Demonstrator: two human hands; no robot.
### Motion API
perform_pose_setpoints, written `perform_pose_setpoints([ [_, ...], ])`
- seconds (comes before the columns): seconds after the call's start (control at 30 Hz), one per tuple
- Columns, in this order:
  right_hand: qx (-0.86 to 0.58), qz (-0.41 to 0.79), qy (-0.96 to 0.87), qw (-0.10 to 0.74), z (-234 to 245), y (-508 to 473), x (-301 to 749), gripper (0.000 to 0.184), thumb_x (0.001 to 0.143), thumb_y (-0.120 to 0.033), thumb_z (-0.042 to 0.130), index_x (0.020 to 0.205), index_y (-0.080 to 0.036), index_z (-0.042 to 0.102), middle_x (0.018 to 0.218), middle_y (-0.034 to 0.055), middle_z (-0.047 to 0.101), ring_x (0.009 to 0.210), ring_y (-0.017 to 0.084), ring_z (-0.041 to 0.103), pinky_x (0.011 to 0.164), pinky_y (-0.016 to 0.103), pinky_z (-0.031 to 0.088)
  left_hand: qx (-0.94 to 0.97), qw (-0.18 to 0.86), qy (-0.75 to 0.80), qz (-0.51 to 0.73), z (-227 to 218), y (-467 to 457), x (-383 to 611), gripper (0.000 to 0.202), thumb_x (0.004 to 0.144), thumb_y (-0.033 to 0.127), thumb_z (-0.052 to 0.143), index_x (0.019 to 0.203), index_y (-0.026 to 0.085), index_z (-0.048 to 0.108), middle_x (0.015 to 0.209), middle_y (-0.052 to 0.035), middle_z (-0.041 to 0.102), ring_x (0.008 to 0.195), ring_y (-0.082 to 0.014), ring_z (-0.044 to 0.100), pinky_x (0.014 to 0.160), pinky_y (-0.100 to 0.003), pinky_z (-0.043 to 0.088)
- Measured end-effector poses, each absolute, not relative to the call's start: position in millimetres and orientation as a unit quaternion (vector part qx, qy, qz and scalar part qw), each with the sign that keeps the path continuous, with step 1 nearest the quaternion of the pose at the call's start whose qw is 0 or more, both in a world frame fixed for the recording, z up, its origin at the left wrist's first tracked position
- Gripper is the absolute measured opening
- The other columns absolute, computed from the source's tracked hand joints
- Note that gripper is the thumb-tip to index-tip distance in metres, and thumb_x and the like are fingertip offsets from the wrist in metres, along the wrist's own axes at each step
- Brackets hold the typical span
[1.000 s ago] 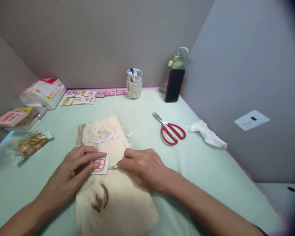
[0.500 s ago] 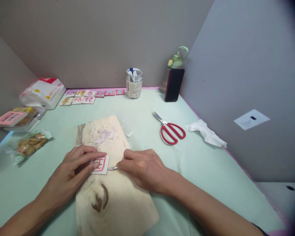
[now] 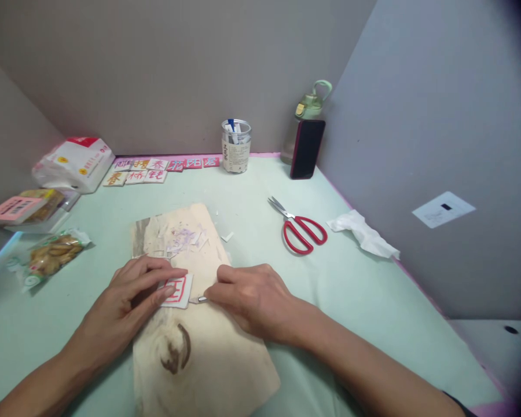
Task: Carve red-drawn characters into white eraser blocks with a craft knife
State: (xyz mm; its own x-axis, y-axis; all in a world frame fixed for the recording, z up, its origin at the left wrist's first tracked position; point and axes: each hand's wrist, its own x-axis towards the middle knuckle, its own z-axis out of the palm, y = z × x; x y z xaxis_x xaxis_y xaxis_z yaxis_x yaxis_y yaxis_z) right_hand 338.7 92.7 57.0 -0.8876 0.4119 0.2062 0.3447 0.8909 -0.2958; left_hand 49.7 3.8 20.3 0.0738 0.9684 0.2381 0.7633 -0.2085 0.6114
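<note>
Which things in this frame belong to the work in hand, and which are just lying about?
In use: left hand pressing the red-character card; right hand gripping the knife; wooden board beneath; paper scraps on it.
Lying about: scissors, tissue, jar, phone, bottle, snack packet, row of cards by the wall.

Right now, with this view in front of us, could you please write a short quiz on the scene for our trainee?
1. What does the left hand press flat onto the wooden board?
A) a phone
B) a small white card with a red character
C) a snack bag
2. True or false: the red-handled scissors are held in the right hand.
3. Fill in: the thin metal tool pinched in the right hand points at the card's ___ edge (left or right).

Key: 1 B; 2 false; 3 right.
</note>
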Motion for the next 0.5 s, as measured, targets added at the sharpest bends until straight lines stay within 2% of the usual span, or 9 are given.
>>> perform_pose_setpoints([
  [0.17, -0.198, 0.127, -0.964, 0.128, 58.5, 94.0, 340.3, 0.018, 0.105, -0.010, 0.064, 0.099, -0.023, 0.076, 0.088, -0.0020, 0.067, 0.064, 0.014, 0.042, 0.051, 0.033, 0.014, 0.713, 0.161, 0.615, 0.296, 20.4, 4.7, 47.8, 0.044, 0.113, 0.069, 0.052, 0.129, 0.045, 0.085, 0.123, -0.0022, 0.077, 0.119, -0.0294, 0.074, 0.104, -0.044, 0.056],
  [0.27, -0.184, 0.143, -0.966, 0.113, 60.4, 86.0, 337.4, 0.018, 0.102, -0.010, 0.065, 0.099, -0.024, 0.076, 0.089, -0.0028, 0.068, 0.065, 0.013, 0.046, 0.050, 0.033, 0.017, 0.724, 0.156, 0.608, 0.286, 22.2, 5.0, 45.6, 0.039, 0.113, 0.064, 0.054, 0.130, 0.045, 0.084, 0.125, -0.0026, 0.078, 0.120, -0.0294, 0.075, 0.103, -0.043, 0.058],
  [0.4, -0.109, 0.187, -0.971, 0.096, 62.9, 68.2, 329.7, 0.013, 0.101, -0.017, 0.071, 0.093, -0.027, 0.073, 0.090, -0.0051, 0.068, 0.066, 0.014, 0.048, 0.047, 0.032, 0.020, 0.724, 0.157, 0.605, 0.291, 25.0, 5.4, 46.5, 0.039, 0.113, 0.064, 0.055, 0.125, 0.041, 0.085, 0.124, -0.0033, 0.079, 0.120, -0.0301, 0.076, 0.103, -0.044, 0.059],
  [0.5, -0.118, 0.190, -0.970, 0.096, 66.1, 65.8, 329.6, 0.014, 0.107, -0.023, 0.070, 0.094, -0.027, 0.073, 0.090, -0.0051, 0.069, 0.065, 0.014, 0.049, 0.049, 0.032, 0.023, 0.722, 0.155, 0.607, 0.295, 20.3, 4.7, 46.1, 0.040, 0.114, 0.064, 0.054, 0.126, 0.041, 0.084, 0.125, -0.0033, 0.078, 0.122, -0.0301, 0.074, 0.105, -0.045, 0.057],
])
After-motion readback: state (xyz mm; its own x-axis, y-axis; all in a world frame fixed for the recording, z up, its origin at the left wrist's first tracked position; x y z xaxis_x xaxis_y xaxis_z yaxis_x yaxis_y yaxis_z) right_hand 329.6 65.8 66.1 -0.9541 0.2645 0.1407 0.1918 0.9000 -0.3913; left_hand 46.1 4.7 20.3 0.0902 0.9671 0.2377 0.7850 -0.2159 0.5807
